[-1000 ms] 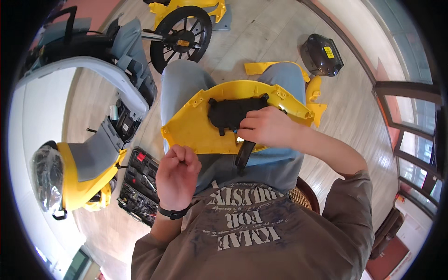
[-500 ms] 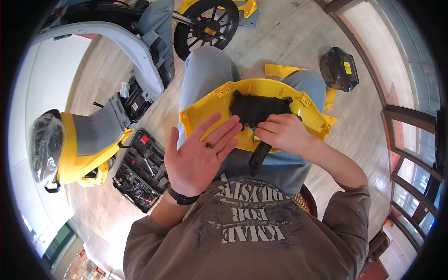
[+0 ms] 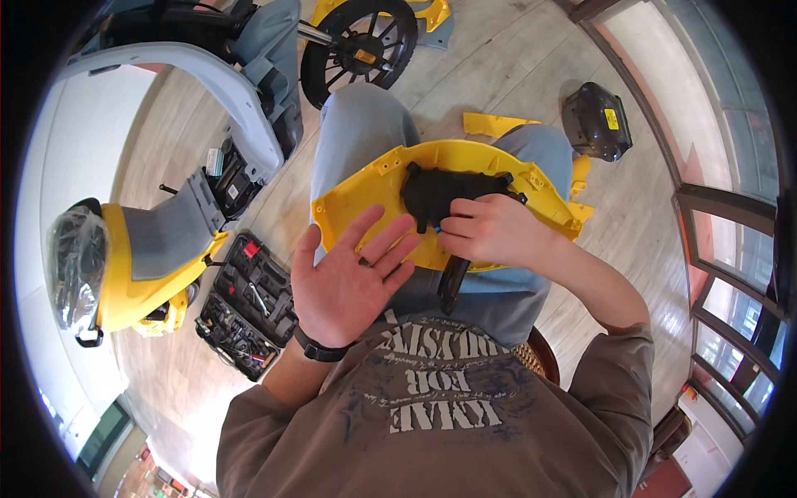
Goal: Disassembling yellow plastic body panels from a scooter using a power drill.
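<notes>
Standing at far left: a yellow scooter body with a grey seat; beside it on the floor, an opened toolbox.
Left hand: the left hand is raised palm up, wrist low, fingers stretched apart and clenching nothing; a small dark piece lies against them, very light, so it could easily roll off.
Yellow cover: the cover rests across the thighs, hollow side up; probably light, stiff and rather smooth, its thin edge perhaps fragile, better held by the thick rim.
Black part: this part sits inside the cover; it looks like hard plastic, best taken by its body, not by the small corner ears.
Black handle: the handle points down toward the belly.
Right hand: the right hand comes from the right, elbow bent outward, palm down, fingers curled together; whether they grasp the handle, I cannot tell.
</notes>
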The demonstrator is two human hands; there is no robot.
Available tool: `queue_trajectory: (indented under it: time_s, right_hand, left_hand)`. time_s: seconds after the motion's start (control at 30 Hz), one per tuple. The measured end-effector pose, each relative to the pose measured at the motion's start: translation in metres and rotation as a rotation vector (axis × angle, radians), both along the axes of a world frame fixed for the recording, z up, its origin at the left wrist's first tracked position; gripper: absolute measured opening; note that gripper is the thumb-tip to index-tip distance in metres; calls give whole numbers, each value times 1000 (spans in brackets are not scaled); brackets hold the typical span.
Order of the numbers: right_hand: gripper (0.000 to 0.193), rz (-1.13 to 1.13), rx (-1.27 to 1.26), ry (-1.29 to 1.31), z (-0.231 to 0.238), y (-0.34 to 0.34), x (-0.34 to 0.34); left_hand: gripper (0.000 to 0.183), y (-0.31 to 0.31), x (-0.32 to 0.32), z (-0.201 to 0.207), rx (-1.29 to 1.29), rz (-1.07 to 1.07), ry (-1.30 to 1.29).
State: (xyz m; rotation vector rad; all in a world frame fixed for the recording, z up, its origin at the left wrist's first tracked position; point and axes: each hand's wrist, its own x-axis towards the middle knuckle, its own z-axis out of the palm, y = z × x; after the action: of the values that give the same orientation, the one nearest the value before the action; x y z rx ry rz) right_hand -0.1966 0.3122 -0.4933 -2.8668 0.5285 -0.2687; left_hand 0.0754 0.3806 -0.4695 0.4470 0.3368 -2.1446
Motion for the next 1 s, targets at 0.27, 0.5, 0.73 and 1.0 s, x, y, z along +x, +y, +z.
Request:
queue_trajectory:
  time_s: [0.27, 0.5, 0.73, 1.0]
  right_hand:
    - [11, 131, -40, 7, -2, -11, 0]
    - [16, 146, -77, -65, -9, -10, -3]
    - [22, 147, -67, -36, -8, -14, -6]
    - [22, 98, 21, -13, -4, -12, -10]
  left_hand:
    - [54, 5, -1, -5, 23, -11, -40]
    - [40, 10, 0, -6, 75, -22, -93]
    - [38, 10, -1, -7, 60, -47, -126]
    - [36, 8, -2, -5, 86, -42, -220]
